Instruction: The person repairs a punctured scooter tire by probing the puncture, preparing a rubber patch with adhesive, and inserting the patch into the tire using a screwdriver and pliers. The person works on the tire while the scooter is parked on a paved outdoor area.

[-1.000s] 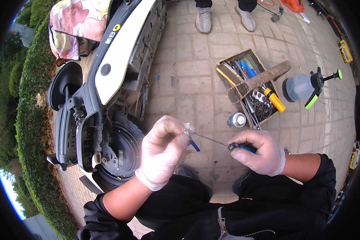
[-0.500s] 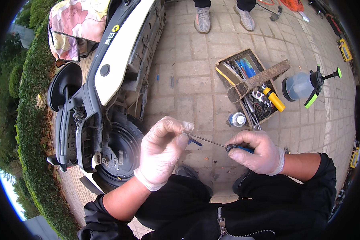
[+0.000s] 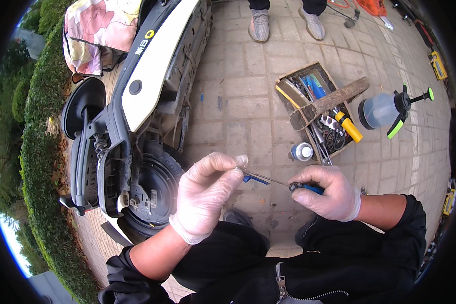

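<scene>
In my gloved right hand (image 3: 325,192) I grip the blue and black handle of a thin-shafted, screwdriver-like tool (image 3: 271,179). Its metal shaft points left toward my gloved left hand (image 3: 207,190), whose thumb and forefinger are pinched at the far end, hiding the tip. Just below those fingertips shows a short, narrow blue piece (image 3: 257,179); I cannot tell whether it is held or hangs from the shaft. Left of my left hand is the rear wheel (image 3: 154,187) of a white and black scooter (image 3: 149,76), which lies on its side.
Beyond my right hand stands a wooden toolbox (image 3: 283,83) with a thick handle, full of tools. Near it are a spray can (image 3: 302,152) and a pump sprayer (image 3: 380,111). Another person's shoes (image 3: 259,26) are at the far side. A hedge (image 3: 40,167) runs along the left.
Both hands stay close together on the tool. My left fingertips have shifted slightly right and down, and the blue piece beneath them has turned and shows longer.
</scene>
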A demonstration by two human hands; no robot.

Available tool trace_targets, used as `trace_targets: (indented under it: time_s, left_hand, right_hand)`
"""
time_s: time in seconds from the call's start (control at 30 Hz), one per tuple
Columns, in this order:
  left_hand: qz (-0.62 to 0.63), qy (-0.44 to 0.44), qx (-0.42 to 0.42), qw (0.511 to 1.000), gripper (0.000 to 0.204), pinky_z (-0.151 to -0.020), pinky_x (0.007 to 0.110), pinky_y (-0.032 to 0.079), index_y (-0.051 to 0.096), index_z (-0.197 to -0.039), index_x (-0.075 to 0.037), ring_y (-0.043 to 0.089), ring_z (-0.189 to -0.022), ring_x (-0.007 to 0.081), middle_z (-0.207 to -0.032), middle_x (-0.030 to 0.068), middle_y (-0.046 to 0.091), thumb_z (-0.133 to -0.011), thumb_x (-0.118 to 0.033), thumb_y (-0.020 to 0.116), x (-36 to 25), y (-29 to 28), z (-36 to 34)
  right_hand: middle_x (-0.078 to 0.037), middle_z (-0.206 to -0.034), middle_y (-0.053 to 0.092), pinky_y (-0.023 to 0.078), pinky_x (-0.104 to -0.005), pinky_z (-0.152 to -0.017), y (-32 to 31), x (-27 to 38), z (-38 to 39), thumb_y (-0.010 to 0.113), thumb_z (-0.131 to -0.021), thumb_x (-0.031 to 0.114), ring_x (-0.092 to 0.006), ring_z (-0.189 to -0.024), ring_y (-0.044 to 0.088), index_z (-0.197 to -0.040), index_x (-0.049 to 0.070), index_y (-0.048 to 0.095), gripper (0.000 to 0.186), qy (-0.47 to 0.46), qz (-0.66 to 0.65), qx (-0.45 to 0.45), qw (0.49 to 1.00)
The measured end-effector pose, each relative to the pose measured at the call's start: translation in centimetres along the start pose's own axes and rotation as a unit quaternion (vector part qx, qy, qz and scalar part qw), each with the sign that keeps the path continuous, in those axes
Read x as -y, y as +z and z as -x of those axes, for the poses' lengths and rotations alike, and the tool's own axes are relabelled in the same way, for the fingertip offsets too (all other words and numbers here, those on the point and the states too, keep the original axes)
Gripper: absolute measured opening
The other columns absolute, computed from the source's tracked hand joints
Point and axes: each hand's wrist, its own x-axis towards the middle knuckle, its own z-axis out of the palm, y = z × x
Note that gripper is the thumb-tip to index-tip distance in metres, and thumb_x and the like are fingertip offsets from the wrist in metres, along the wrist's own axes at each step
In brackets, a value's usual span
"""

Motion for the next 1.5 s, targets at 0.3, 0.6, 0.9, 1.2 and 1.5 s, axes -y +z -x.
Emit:
trace_targets:
  time_s: [0.3, 0.6, 0.9, 1.2, 1.5]
  left_hand:
    - [-0.103, 0.011, 0.021, 0.994, 0.013, -0.066, 0.018, 0.048, 0.067, -0.103, -0.003, 0.058, -0.08, 0.0041, -0.107, 0.0044, 0.069, -0.094, 0.006, 0.064, -0.6, -0.3, -0.4]
    - [-0.014, -0.019, -0.041, 0.999, 0.012, -0.09, 0.024, 0.05, 0.068, -0.104, -0.001, 0.063, -0.097, 0.0098, -0.11, 0.0065, 0.071, -0.095, 0.004, 0.064, 0.0, 0.3, -0.3]
    - [-0.174, -0.006, -0.007, 0.985, 0.011, -0.087, 0.023, 0.05, 0.068, -0.105, -0.001, 0.062, -0.096, 0.0093, -0.109, 0.0057, 0.071, -0.095, 0.003, 0.065, -0.5, -0.1, -0.2]
    - [-0.033, -0.061, -0.051, 0.996, 0.011, -0.092, 0.025, 0.051, 0.07, -0.105, -0.002, 0.064, -0.1, 0.0102, -0.112, 0.0076, 0.073, -0.095, 0.001, 0.066, -0.4, -0.1, -1.0]
    - [0.022, -0.055, -0.034, 0.998, 0.013, -0.095, 0.026, 0.051, 0.07, -0.103, -0.004, 0.065, -0.101, 0.011, -0.112, 0.0076, 0.073, -0.094, 0.004, 0.067, 0.2, -0.5, -1.4]
  right_hand:
    - [-0.011, -0.087, 0.072, 0.055, -0.03, -0.068, -0.5, -0.2, -0.9, 0.078, -0.088, 0.017, -0.0178, -0.076, 0.07, -0.102, -0.001, 0.068, 0.025, -0.062, 0.07, -0.007, 0.996]
    - [-0.013, -0.087, 0.073, 0.056, -0.0301, -0.069, -0.4, -0.4, -0.8, 0.079, -0.087, 0.018, -0.0195, -0.075, 0.072, -0.101, -0.003, 0.068, 0.027, -0.051, 0.057, -0.022, 0.997]
    - [-0.012, -0.085, 0.074, 0.055, -0.0293, -0.069, -1.0, 0.4, -1.4, 0.076, -0.09, 0.022, -0.0183, -0.074, 0.071, -0.1, -0.003, 0.069, 0.027, 0.019, 0.064, 0.036, 0.997]
    - [-0.01, -0.088, 0.073, 0.055, -0.029, -0.076, -1.1, 0.6, -1.7, 0.073, -0.091, 0.02, -0.0144, -0.081, 0.07, -0.104, -0.005, 0.069, 0.028, -0.002, 0.037, 0.004, 0.999]
    - [-0.007, -0.087, 0.072, 0.054, -0.0282, -0.073, -1.0, 0.3, -1.5, 0.072, -0.095, 0.024, -0.0112, -0.079, 0.067, -0.105, -0.002, 0.07, 0.028, 0.091, -0.067, 0.013, 0.994]
